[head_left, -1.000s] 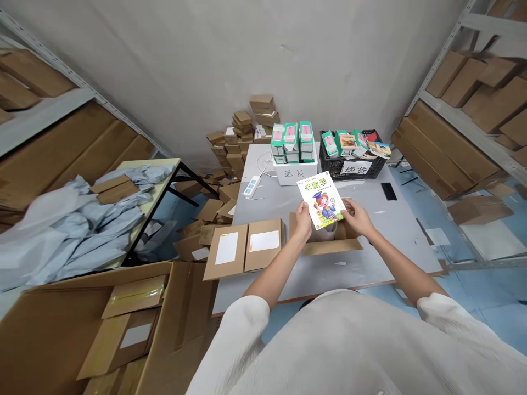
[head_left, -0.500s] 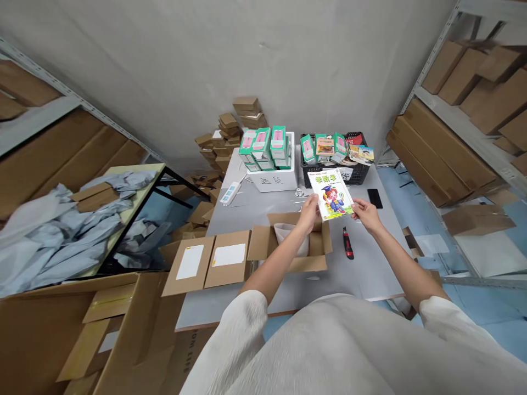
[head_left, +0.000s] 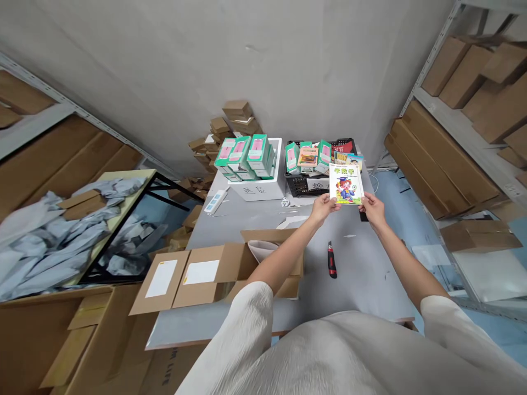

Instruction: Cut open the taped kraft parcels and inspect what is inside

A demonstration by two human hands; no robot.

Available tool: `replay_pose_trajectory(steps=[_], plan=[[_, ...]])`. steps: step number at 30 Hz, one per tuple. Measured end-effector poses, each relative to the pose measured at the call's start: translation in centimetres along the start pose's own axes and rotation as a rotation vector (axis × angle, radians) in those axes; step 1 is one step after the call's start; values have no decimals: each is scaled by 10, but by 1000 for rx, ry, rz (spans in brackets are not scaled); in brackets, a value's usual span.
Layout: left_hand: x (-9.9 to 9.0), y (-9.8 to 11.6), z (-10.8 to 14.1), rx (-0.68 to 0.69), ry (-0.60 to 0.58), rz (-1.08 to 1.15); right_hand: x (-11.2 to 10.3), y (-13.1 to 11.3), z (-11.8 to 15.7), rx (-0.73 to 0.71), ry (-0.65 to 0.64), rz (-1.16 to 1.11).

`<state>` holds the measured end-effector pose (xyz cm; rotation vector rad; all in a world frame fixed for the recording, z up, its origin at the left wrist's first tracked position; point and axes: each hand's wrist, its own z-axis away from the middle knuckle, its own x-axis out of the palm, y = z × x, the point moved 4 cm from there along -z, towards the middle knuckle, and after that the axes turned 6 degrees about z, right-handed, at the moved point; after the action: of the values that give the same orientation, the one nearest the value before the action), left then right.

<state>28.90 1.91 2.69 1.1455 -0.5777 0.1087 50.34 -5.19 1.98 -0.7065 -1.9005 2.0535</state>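
The book is held right of the middle of the frame, its low left corner pinched by the left hand and its low right corner by the right hand, with fingers closed on it on both sides. Its long side is lined up with the frame's height, and neither hand is nearer to it. Just past its top left, the black crate is partly hidden by it; whether they are touching cannot be told. The crate is piled high with green boxes and other books. More green boxes are held by the white tub, farther left. Below the book, a knife is laid on the table, and the open box, low in the middle, is partly covered by the left arm
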Motion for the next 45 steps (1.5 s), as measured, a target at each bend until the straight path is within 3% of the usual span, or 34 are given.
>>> replay_pose_trajectory(steps=[5, 10, 15, 18, 24, 29, 37, 45], plan=[[21, 2, -50, -23, 51, 28, -2, 6, -58, 40, 19, -18], [27, 6, -98, -68, 133, 102, 7, 12, -106, 66, 23, -20], [25, 3, -130, -89, 230, 178, 15, 19, -133, -81, -69, 109], [22, 2, -142, -86, 237, 159, 15, 22, -147, -185, -54, 290], [10, 4, -152, -63, 291, 56, 22, 21, -176, -372, -48, 614], [6, 6, -149, -44, 292, -32, 29, 23, -196, -342, -71, 789], [7, 6, -136, -61, 265, -72, 32, 33, -203, -344, -78, 793], [22, 12, -136, 95, 167, -213, 31, 27, -193, -407, -82, 816]])
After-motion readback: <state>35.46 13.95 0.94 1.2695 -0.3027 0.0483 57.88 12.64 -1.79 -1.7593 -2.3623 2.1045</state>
